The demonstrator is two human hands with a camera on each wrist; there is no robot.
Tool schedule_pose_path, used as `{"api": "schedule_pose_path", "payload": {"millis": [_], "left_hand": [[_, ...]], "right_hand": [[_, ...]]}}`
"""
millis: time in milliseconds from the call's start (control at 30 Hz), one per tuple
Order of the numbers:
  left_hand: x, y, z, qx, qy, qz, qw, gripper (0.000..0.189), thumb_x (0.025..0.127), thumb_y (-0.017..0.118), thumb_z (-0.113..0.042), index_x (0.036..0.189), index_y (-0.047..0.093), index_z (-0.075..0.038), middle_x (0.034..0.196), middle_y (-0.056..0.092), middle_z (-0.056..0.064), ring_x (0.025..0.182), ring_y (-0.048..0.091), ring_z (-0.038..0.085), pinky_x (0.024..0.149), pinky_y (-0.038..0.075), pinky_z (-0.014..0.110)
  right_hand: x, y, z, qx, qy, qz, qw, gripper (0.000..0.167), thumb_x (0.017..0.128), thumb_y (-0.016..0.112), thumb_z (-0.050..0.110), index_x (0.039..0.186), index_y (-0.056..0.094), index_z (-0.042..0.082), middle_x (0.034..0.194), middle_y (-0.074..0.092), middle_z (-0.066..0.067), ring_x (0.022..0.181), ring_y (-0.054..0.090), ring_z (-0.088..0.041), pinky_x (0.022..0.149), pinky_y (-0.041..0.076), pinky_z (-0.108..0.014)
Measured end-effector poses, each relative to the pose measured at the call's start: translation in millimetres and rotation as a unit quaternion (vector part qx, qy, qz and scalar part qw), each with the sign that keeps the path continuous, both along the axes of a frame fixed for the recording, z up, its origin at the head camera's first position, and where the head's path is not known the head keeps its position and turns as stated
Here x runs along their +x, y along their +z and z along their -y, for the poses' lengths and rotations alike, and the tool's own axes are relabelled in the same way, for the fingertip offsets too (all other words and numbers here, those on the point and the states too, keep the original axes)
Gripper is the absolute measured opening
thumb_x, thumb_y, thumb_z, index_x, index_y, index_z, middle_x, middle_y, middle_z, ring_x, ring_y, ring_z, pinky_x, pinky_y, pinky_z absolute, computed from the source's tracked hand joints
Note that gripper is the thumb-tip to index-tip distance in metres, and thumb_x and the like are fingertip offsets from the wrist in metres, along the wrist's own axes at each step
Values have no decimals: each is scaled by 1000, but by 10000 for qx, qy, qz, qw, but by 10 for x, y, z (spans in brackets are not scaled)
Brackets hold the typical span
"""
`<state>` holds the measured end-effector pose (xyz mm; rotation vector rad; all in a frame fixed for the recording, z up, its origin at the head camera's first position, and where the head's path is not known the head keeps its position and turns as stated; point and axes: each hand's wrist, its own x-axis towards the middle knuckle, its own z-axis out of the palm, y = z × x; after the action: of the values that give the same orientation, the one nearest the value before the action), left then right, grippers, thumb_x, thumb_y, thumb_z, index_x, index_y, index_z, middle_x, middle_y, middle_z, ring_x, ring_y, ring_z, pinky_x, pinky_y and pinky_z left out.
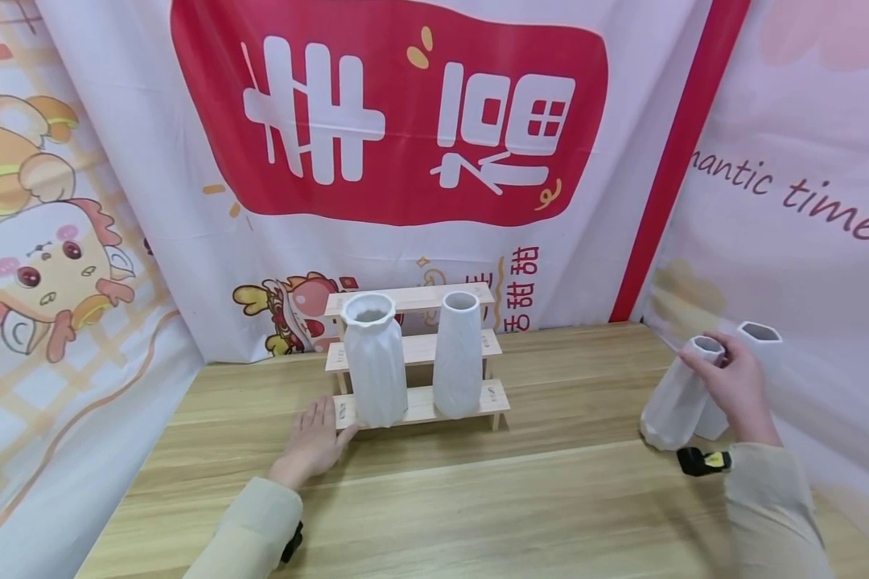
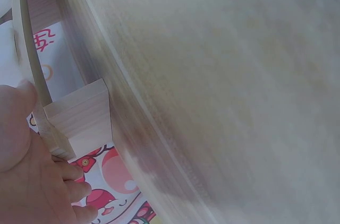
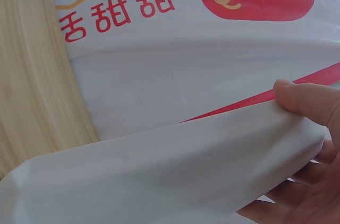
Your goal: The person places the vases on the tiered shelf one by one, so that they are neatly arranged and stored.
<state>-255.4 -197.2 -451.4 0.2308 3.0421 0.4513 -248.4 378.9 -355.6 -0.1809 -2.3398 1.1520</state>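
My left hand (image 1: 313,441) rests at the left end of the small three-step wooden rack (image 1: 494,396), fingers fairly straight and thumb touching the bottom step's front edge. In the left wrist view the left hand (image 2: 32,176) lies against the step's end. A ribbed white vase with a flared rim (image 1: 376,370) stands on the rack. To its right is a smooth, narrower white vase (image 1: 458,358). Far right, my right hand (image 1: 740,382) grips a white vase (image 1: 672,406) near its mouth, tilted; in the right wrist view that vase (image 3: 159,173) lies between thumb and fingers.
Another white vase with a hexagonal mouth (image 1: 760,342) stands behind the right hand, partly hidden. Printed cloth (image 1: 420,241) hangs along the back and both sides of the wooden table (image 1: 478,515). Each wrist carries a black strap device (image 1: 702,461).
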Motion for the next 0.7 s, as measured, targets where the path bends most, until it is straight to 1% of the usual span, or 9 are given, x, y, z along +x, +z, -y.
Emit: {"api": "schedule_pose_path", "payload": {"millis": [100,200,300,400,500,567,633,700], "left_hand": [[-3,-3,0,28,-9,3,10000,77,98,33,-43,139,6,16,145,5,33,133,6,46,106,2,57],[-6,-8,4,38,-20,9,10000,77,98,33,-44,139,6,16,145,5,33,133,5,46,106,2,56],[-7,-13,10,33,-17,21,10000,77,98,32,-45,140,6,15,145,5,33,133,5,46,106,2,56],[-13,-19,17,35,-5,30,10000,78,98,31,-46,140,7,15,146,4,33,133,5,46,106,2,56],[-18,-19,18,44,8,51,10000,78,98,31,-46,140,5,15,146,4,32,133,5,45,106,2,56],[-21,-19,17,49,15,50,10000,78,98,31,-45,140,5,15,146,4,32,133,6,46,106,2,56],[-21,-17,13,35,14,61,10000,77,98,31,-45,140,5,15,146,4,32,133,6,46,106,2,56],[-20,-12,8,32,9,58,10000,77,98,31,-44,140,5,15,146,4,32,133,6,46,106,2,56]], "right_hand": [[-6,48,0,40,-50,-64,10000,56,84,67,25,126,47,-7,104,51,-9,77,43,0,61,38,-9],[-20,130,16,116,-88,-134,9998,55,84,67,27,124,49,-5,95,50,-3,75,43,-2,59,37,-11],[-40,241,56,235,-55,-146,9996,55,84,66,29,124,51,-4,93,50,-5,74,43,-7,56,37,-13],[-73,377,124,372,30,-66,9993,56,85,65,32,125,50,-4,100,51,-11,77,44,-14,57,38,-15],[-112,521,217,411,188,11,9990,57,86,63,34,126,48,-3,108,50,-16,83,45,-20,60,40,-18],[-140,609,289,412,278,54,9988,59,86,62,37,127,47,-2,111,49,-17,86,45,-23,63,42,-21],[-162,693,367,327,413,67,9986,61,86,61,38,129,45,-2,115,48,-20,92,46,-27,71,47,-31],[-193,763,442,327,468,22,9984,61,86,61,39,129,45,-2,115,49,-20,92,46,-28,73,46,-32]]}}
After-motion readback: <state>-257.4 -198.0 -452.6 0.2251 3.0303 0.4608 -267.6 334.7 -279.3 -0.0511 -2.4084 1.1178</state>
